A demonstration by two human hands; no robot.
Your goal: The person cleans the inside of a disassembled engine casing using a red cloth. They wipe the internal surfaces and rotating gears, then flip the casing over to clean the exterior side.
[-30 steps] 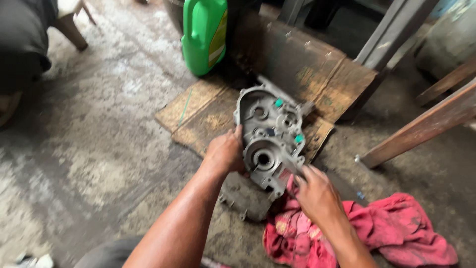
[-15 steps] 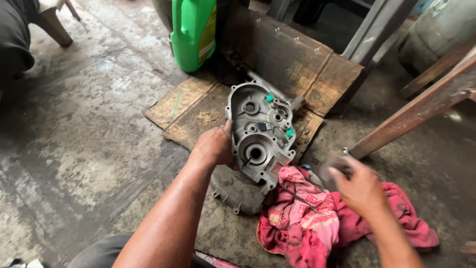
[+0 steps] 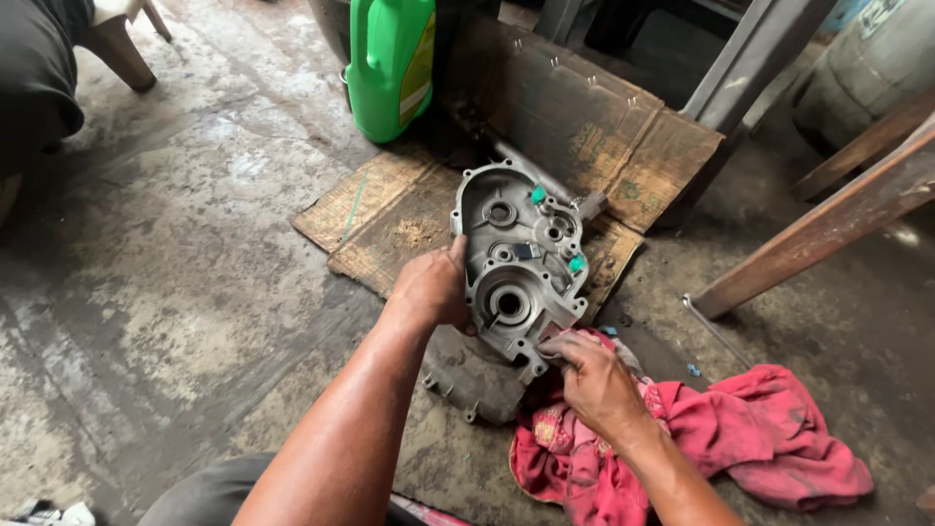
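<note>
Head camera looks down on the left hand (image 3: pixel 430 288), which is clamped on the left edge of a grey cast-metal engine crankcase half (image 3: pixel 519 261), thumb up along its rim and fingers wrapped behind, holding it tilted upright. Right hand (image 3: pixel 592 382) has its fingertips pinched together on a fold of red rag (image 3: pixel 769 438) and pressed against the lower right corner of the casing. That casing shows round bearing bores and two small green plugs (image 3: pixel 538 195) on its upper right side. Its lower end rests on a second, darker casing part (image 3: pixel 474 375) lying flat on the concrete floor (image 3: pixel 166 292). Behind it, a flattened sheet of brown cardboard (image 3: pixel 390 209) is spread on the floor and folded up against a dark frame. A green plastic jug (image 3: pixel 392 63) stands at the far edge of the cardboard. A wooden beam (image 3: pixel 828 224) slants across the right side, and a stool leg (image 3: pixel 122 54) shows at top left
</note>
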